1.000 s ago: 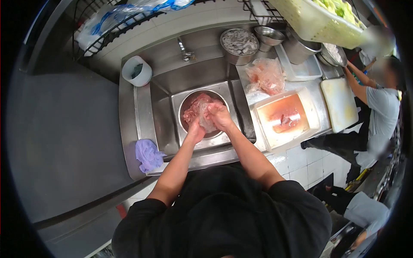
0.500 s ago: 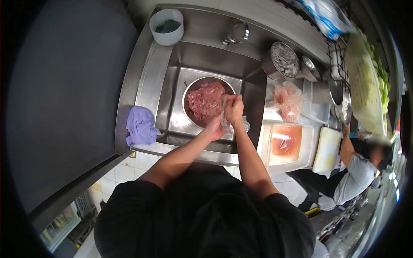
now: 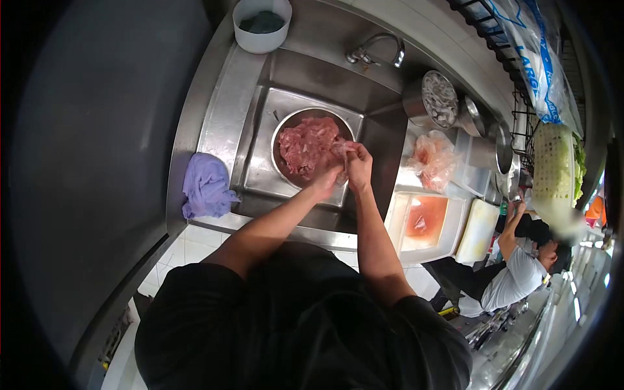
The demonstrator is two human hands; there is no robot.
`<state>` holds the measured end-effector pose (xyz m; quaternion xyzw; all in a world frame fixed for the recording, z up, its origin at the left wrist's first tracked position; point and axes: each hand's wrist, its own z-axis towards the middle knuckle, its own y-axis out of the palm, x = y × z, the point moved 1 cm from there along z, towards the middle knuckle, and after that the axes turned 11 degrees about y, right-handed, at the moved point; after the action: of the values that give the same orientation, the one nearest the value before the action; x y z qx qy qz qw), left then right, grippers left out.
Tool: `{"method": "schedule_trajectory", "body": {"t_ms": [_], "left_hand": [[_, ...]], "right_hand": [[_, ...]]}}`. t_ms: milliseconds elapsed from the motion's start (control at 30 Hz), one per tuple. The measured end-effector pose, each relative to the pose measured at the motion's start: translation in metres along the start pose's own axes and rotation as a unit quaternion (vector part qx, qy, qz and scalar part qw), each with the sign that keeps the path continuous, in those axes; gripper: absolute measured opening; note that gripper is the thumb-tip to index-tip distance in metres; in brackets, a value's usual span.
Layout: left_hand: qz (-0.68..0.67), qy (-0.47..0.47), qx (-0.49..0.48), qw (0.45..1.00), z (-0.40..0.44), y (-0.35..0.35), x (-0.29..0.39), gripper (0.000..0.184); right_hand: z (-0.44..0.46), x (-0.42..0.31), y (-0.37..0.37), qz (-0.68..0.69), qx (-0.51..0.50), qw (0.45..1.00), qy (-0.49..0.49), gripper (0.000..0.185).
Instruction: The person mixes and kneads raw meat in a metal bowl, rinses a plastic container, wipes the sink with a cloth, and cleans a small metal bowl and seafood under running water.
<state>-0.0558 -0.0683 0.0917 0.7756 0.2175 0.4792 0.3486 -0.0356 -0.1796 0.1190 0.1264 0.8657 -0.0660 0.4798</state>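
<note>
Raw pinkish meat fills much of a round metal bowl in the sink. A clear plastic bag is bunched between my two hands at the bowl's right edge. My left hand is closed on the bag's lower part, and its fingertips are partly hidden. Higher up and to the right, my right hand pinches the bag with curled fingers. The bag appears to touch the edge of the meat, though I cannot tell whether anything is inside it.
A purple cloth lies on the sink's left ledge. The faucet stands behind the basin. At right are a bagged reddish item, a plastic tub with reddish liquid and metal pots. A co-worker stands further right.
The bag, which hung out below and right of my hands, is now gathered between them. My right hand has turned slightly. The camera view has shifted a little.
</note>
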Motion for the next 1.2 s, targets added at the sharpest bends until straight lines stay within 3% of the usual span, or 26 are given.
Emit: {"method": "schedule_trajectory", "body": {"t_ms": [33, 100, 167, 300, 333, 400, 467, 533, 600, 733, 800, 833, 867, 900, 933, 967, 1000, 1067, 1100, 1133, 1200], "left_hand": [[0.002, -0.002, -0.002, 1.0, -0.001, 0.006, 0.004, 0.034], [0.147, 0.068, 0.08, 0.984, 0.004, 0.023, 0.02, 0.038], [0.181, 0.059, 0.071, 0.979, 0.0, 0.036, 0.035, 0.036], [0.248, 0.02, 0.028, 0.968, 0.005, 0.027, 0.029, 0.029], [0.252, 0.023, 0.025, 0.967, 0.006, 0.025, 0.03, 0.029], [0.215, -0.081, -0.011, 0.973, 0.007, 0.023, 0.033, 0.017], [0.184, -0.12, -0.009, 0.976, 0.007, 0.018, 0.032, 0.015], [0.151, -0.161, -0.008, 0.975, 0.007, 0.01, 0.029, 0.021], [0.084, -0.259, -0.078, 0.959, 0.006, 0.003, 0.026, 0.022], [0.098, -0.262, -0.081, 0.957, 0.002, 0.009, 0.026, 0.022], [0.151, -0.218, -0.028, 0.964, -0.002, 0.015, 0.031, 0.02], [0.156, -0.225, -0.033, 0.961, -0.004, 0.01, 0.025, 0.02], [0.12, -0.164, 0.039, 0.978, -0.004, 0.007, 0.019, 0.021], [0.085, -0.11, 0.102, 0.985, -0.001, 0.002, 0.005, 0.022], [0.044, -0.151, 0.032, 0.987, 0.008, -0.023, 0.001, 0.023], [0.06, -0.111, 0.068, 0.99, 0.0, 0.008, 0.015, 0.023], [0.05, -0.115, 0.035, 0.991, 0.012, -0.002, 0.006, 0.027], [0.065, -0.077, 0.03, 0.994, 0.003, 0.043, 0.016, 0.04], [0.034, -0.104, 0.013, 0.994, -0.005, 0.073, 0.024, 0.044], [0.002, -0.129, -0.001, 0.992, -0.015, 0.102, 0.029, 0.047], [0.034, -0.113, -0.138, 0.983, -0.026, 0.139, 0.016, 0.05]], "right_hand": [[-0.001, 0.001, -0.002, 0.031, -0.003, 0.999, 0.022, 0.016], [0.012, 0.006, 0.0, -0.007, 0.015, 1.0, -0.002, 0.015], [0.007, 0.0, 0.004, -0.092, 0.017, 0.995, -0.028, 0.016], [0.003, -0.026, 0.009, -0.062, 0.011, 0.998, -0.009, 0.015], [0.004, -0.03, 0.01, -0.012, -0.001, 1.0, -0.006, 0.016], [0.009, -0.032, 0.009, 0.04, -0.014, 0.999, -0.007, 0.017], [0.023, -0.021, 0.003, 0.085, -0.041, 0.994, 0.05, 0.023], [0.025, -0.025, 0.001, 0.083, -0.05, 0.993, 0.061, 0.024], [0.021, -0.032, 0.002, 0.08, -0.059, 0.992, 0.074, 0.024], [0.009, -0.047, 0.007, 0.129, 0.002, 0.984, 0.12, 0.021], [0.016, -0.041, 0.007, 0.154, 0.014, 0.98, 0.125, 0.02], [0.018, -0.036, 0.009, 0.161, -0.011, 0.981, 0.104, 0.021], [0.019, -0.03, 0.001, 0.174, -0.022, 0.981, 0.078, 0.022], [0.013, -0.035, -0.005, 0.076, 0.001, 0.996, 0.049, 0.023], [0.003, -0.042, -0.007, -0.024, 0.028, 0.999, 0.026, 0.024], [-0.007, -0.042, -0.014, -0.04, -0.017, 0.999, 0.006, 0.025], [-0.016, -0.04, -0.022, -0.059, -0.066, 0.996, -0.017, 0.026], [-0.034, -0.024, -0.037, -0.129, -0.099, 0.978, -0.128, 0.027], [-0.075, -0.055, -0.047, -0.147, -0.093, 0.979, -0.109, 0.03], [-0.091, -0.059, -0.063, -0.138, -0.076, 0.981, -0.112, 0.03], [-0.118, -0.067, -0.098, -0.168, 0.077, 0.952, -0.246, 0.031]]}}
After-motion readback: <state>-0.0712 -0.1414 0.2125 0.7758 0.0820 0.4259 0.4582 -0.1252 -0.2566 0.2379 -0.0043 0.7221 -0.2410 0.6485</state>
